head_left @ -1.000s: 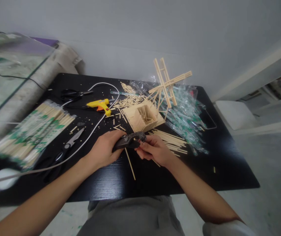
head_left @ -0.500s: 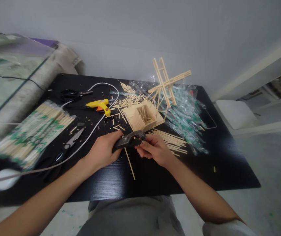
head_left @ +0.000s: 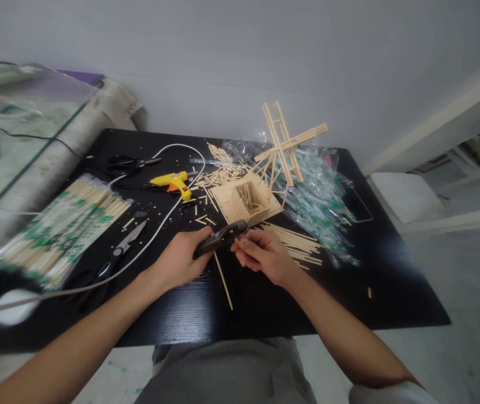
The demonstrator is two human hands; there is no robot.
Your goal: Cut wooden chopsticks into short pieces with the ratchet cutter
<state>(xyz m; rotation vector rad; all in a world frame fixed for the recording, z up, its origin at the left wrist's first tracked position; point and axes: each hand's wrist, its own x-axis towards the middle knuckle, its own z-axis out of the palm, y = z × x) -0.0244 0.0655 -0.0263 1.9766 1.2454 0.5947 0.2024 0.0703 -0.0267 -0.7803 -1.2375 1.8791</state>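
Note:
My left hand point(head_left: 184, 253) is wrapped around the handles of a black plier-like cutter point(head_left: 223, 237), its head pointing right. Close to that head, my right hand point(head_left: 265, 253) is closed in a pinch on a thin wooden stick point(head_left: 236, 240), of which only a small pale end shows; the fingers hide the rest. Just beyond the tool sits a wooden model point(head_left: 234, 205) with a square box of short sticks on a flat base and crossed blades point(head_left: 284, 143) above. One long stick point(head_left: 224, 283) lies below the cutter, and loose sticks point(head_left: 296, 246) lie beside my right hand.
A yellow glue gun point(head_left: 175, 183), scissors point(head_left: 122, 247) and a second black pair point(head_left: 133, 163) lie on the black table point(head_left: 307, 306). A white cable point(head_left: 139, 252) crosses the left side near packaged chopsticks point(head_left: 61, 230). Crumpled wrappers point(head_left: 319, 196) cover the back right.
The cutter's handles and jaws have drawn closer together in my left hand. My right hand keeps its pinch beside the jaws. The whole view has shifted slightly.

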